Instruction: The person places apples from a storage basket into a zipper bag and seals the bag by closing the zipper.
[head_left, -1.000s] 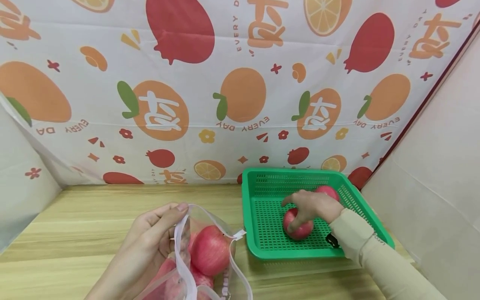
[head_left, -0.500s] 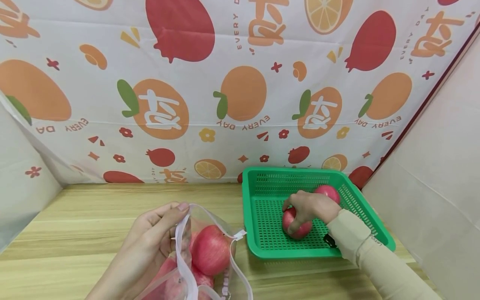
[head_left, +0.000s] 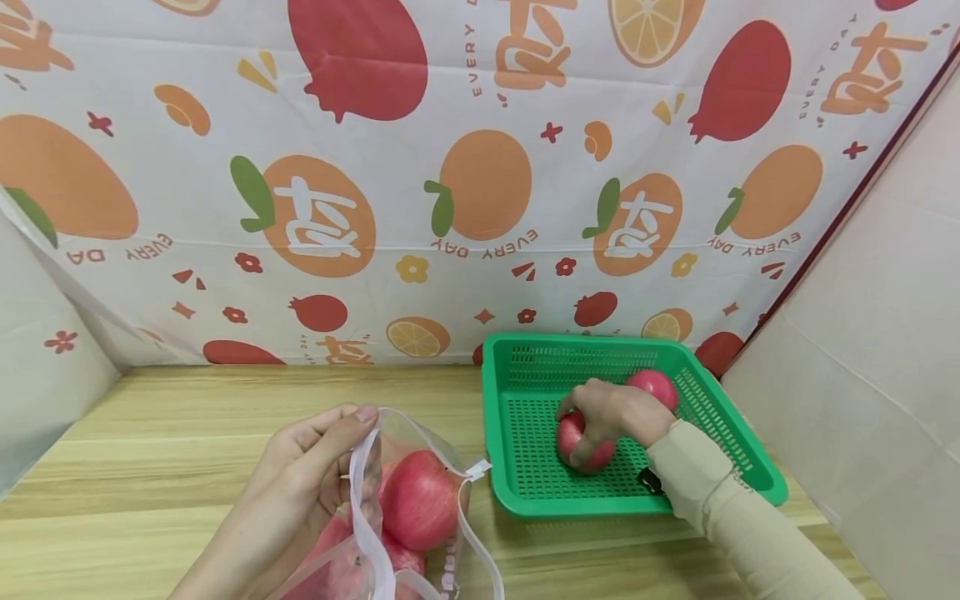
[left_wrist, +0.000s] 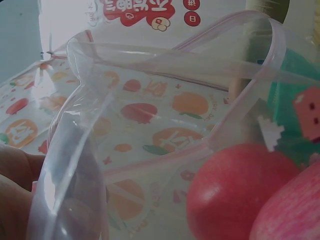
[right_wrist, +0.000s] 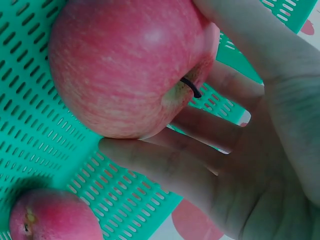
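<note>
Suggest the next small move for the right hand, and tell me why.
I'd probably lift the held apple out of the green basket toward the see-through bag: the right hand grips it, and the left hand holds the bag's edge, its mouth open, with apples inside.

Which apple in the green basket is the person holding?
The front apple, gripped by the right hand; the other apple sits farther back in the green basket, untouched.
</note>
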